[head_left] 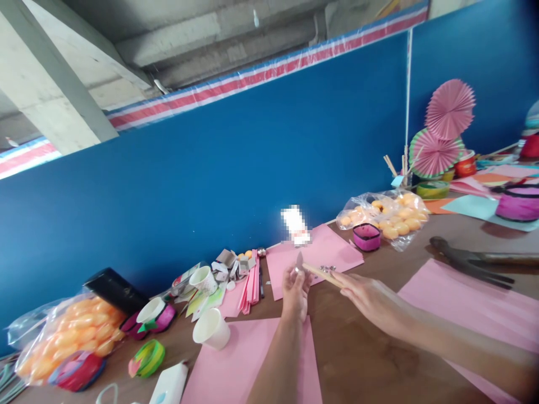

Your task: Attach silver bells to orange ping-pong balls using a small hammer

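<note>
My right hand (366, 294) grips a flat wooden stick (322, 274) that points left. The stick's far end meets the fingertips of my left hand (296, 292). Those fingers are closed around a small grey pointed piece (299, 260); its exact kind is too small to make out. Just behind the stick, several small shiny metal pieces (327, 269) lie on pink paper (286, 266). Another pink sheet (244, 348) lies under my left forearm, with a white paper cup (211, 329) at its left edge.
A hammer (471, 261) lies at the right near another pink sheet (475, 314). Bags of orange balls stand at the back right (400, 216) and left (78, 331). A purple ring-shaped band (366, 237) sits behind my right hand. A blue partition (210, 179) borders the table.
</note>
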`<action>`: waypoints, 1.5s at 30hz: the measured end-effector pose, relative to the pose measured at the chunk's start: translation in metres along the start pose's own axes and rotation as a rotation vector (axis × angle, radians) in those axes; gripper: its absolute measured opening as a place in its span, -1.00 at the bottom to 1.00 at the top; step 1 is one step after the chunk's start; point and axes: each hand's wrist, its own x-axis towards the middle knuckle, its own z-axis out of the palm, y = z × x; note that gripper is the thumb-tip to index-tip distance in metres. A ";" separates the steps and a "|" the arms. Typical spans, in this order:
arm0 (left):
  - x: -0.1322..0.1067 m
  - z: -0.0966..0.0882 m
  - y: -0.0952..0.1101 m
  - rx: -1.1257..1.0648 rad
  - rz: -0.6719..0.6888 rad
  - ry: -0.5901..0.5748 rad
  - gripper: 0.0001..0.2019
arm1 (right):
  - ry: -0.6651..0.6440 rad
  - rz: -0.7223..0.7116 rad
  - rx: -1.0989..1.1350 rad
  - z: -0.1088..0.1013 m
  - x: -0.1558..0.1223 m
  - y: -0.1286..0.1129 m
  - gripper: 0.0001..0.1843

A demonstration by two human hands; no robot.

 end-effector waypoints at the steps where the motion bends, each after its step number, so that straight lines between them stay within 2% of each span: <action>1: 0.000 0.000 0.000 -0.007 0.008 -0.005 -0.66 | 0.002 0.005 0.004 0.000 0.000 0.000 -0.59; 5: 0.000 0.000 0.000 -0.001 0.015 -0.022 -0.67 | 0.057 0.025 0.024 -0.002 0.000 0.001 -0.58; 8: 0.001 0.000 0.000 -0.005 0.007 -0.031 -0.69 | 0.025 0.025 0.019 -0.004 0.000 0.001 -0.59; 13: 0.001 0.000 -0.001 -0.004 -0.004 0.002 -0.57 | 0.034 0.054 0.030 -0.007 -0.001 0.000 -0.59; 18: 0.000 0.002 -0.001 0.025 0.002 -0.023 -0.66 | -0.008 0.051 0.066 -0.005 -0.003 0.002 -0.60; 22: 0.000 0.002 0.000 0.010 0.003 -0.013 -0.62 | 0.048 0.071 0.087 -0.005 -0.005 0.002 -0.58; 29: 0.001 0.001 0.000 -0.004 -0.018 0.025 -0.57 | 0.055 0.082 0.081 -0.006 -0.006 0.002 -0.58; 32: 0.002 0.000 0.000 -0.008 -0.006 0.012 -0.65 | 0.079 0.089 0.084 -0.006 -0.006 0.003 -0.58; 36: 0.001 0.000 0.002 -0.003 -0.016 -0.051 -0.73 | 0.019 0.090 0.097 -0.005 -0.006 0.005 -0.59; 41: -0.002 0.004 0.004 -0.004 -0.049 -0.057 -0.73 | 0.079 0.110 0.106 -0.006 -0.006 0.004 -0.57; 45: -0.003 0.005 0.004 0.006 -0.054 -0.065 -0.72 | 0.044 0.064 0.068 -0.006 -0.004 0.003 -0.57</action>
